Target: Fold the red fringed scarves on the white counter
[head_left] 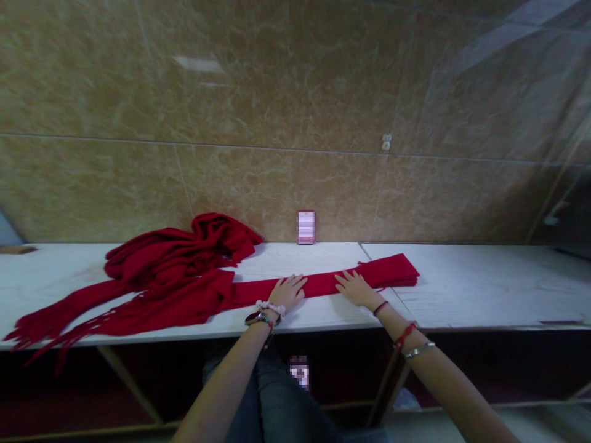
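Observation:
A red scarf [322, 284] lies as a long, narrow folded strip on the white counter, its right end [392, 271] stacked in layers. My left hand [288, 293] rests flat on the strip near its middle, fingers spread. Farther right, my right hand [354, 288] also presses flat on the strip with the fingers apart. To the left, loose red fringed cloth [180, 301] spreads out and covers the strip's left end. Whether that cloth and the strip are one piece I cannot tell. Behind it sits a crumpled red heap [221, 237].
The white counter [471, 289] runs along a brown marble-look wall [286, 92]. A phone-like item [306, 227], its front blurred out, leans on the wall. A socket [386, 141] is higher up. Dark shelf compartments [341, 363] open below the counter's front edge.

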`<control>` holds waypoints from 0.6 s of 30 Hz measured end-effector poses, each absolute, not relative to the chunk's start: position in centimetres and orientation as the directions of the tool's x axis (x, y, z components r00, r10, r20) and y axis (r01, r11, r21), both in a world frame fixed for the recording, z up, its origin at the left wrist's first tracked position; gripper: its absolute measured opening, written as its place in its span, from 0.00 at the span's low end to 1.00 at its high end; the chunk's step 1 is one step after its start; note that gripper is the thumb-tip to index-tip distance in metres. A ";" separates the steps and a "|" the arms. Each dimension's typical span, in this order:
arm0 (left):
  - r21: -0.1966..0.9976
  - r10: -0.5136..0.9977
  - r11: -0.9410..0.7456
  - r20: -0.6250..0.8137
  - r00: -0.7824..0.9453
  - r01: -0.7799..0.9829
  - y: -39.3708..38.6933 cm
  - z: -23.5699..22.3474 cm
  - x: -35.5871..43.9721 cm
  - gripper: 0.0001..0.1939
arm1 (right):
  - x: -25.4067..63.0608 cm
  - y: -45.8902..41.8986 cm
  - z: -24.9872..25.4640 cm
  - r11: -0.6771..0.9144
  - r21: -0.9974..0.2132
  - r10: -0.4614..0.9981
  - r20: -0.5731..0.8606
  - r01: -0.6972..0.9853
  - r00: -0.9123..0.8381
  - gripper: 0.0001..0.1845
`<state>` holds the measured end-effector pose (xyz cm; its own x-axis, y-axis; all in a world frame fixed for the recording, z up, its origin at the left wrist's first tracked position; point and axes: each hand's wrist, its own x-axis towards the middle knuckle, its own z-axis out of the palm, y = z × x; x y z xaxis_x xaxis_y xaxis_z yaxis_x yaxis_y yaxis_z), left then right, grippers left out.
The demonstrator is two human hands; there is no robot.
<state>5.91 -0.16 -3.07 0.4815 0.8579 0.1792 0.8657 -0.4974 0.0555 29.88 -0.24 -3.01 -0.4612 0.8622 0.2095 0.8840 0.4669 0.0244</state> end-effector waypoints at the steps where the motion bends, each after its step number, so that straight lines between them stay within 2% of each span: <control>1: 0.053 0.858 -0.496 0.180 0.480 0.867 -0.2 -3.1 5.9 0.22 | 28.9 -0.3 -3.0 0.481 0.011 0.852 0.232 0.877 -0.470 0.22; 4: 0.045 0.861 -0.488 0.190 0.472 0.872 -0.2 -3.1 6.0 0.22 | 26.0 -1.0 -2.9 0.536 -0.023 0.819 0.256 0.844 -0.513 0.20; 7: 0.046 0.864 -0.482 0.191 0.466 0.875 -0.2 -3.0 6.1 0.22 | 25.5 -1.8 -2.8 0.532 0.024 0.815 0.257 0.846 -0.520 0.19; 14: 0.073 0.865 -0.485 0.185 0.466 0.871 -0.3 -2.7 6.0 0.22 | 32.6 -1.4 -2.3 0.407 0.186 0.866 0.233 0.894 -0.443 0.21; 18: 0.061 0.862 -0.488 0.189 0.470 0.871 -0.1 -2.9 5.9 0.22 | 34.7 -0.8 -2.0 0.429 0.192 0.840 0.274 0.883 -0.468 0.20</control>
<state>5.87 -0.06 -2.94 0.4697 0.8625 0.1887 0.8709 -0.4876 0.0611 34.68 -0.75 -1.97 -0.4680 0.8403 0.2735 0.8826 0.4292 0.1918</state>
